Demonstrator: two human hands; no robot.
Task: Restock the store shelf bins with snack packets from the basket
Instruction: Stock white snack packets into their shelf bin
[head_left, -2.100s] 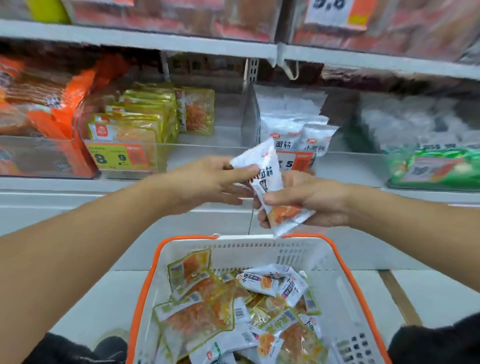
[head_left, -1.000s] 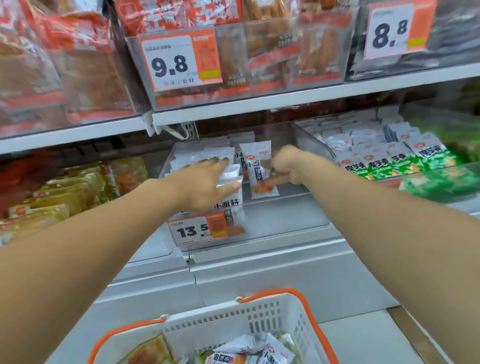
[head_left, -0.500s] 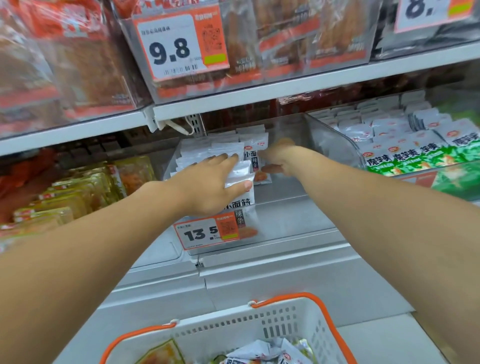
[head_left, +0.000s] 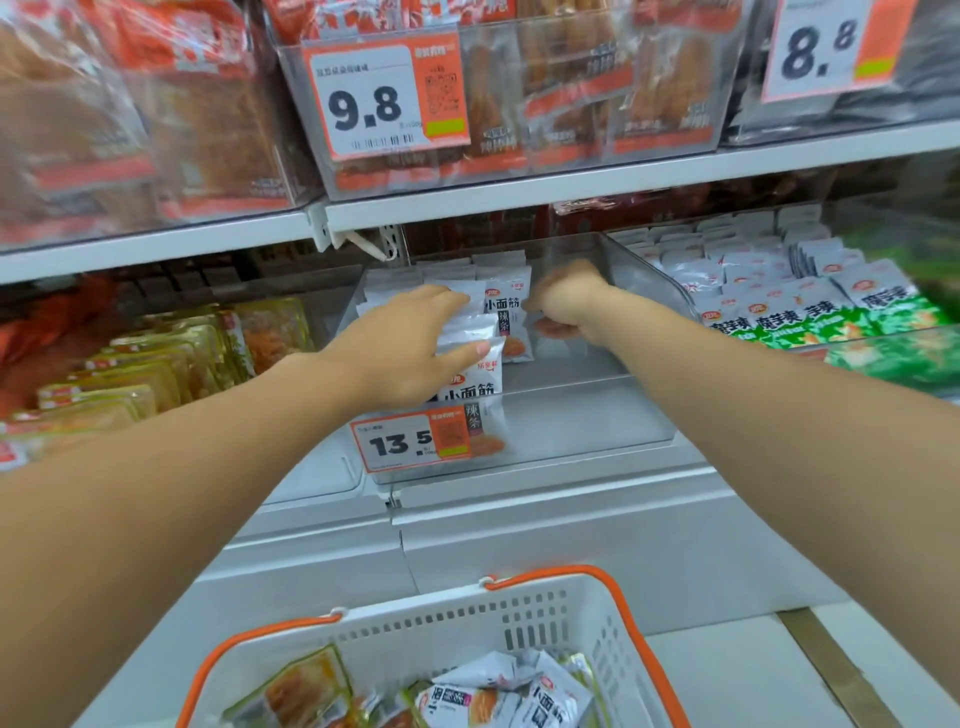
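Observation:
A clear shelf bin (head_left: 582, 426) with a 13.5 price tag (head_left: 410, 441) holds a stack of white snack packets (head_left: 472, 384) on its left side. My left hand (head_left: 410, 348) lies palm down on that stack, fingers spread. My right hand (head_left: 569, 301) reaches deep into the bin, its fingers curled on the right edge of an upright white packet (head_left: 506, 322). Below, the white basket with orange handles (head_left: 467, 623) holds more white packets (head_left: 498, 696) and clear orange ones (head_left: 306, 691).
Yellow-green packets (head_left: 156, 358) fill the bin to the left. White and green packets (head_left: 810, 322) fill the bin to the right. The shelf above (head_left: 571, 197) carries red-brown snack bags behind a 9.8 tag (head_left: 374, 104). The bin's right half shows bare floor.
Both hands rose from the basket to the bin. My right hand carried a white packet further back into the bin, and my left hand settled on the stack.

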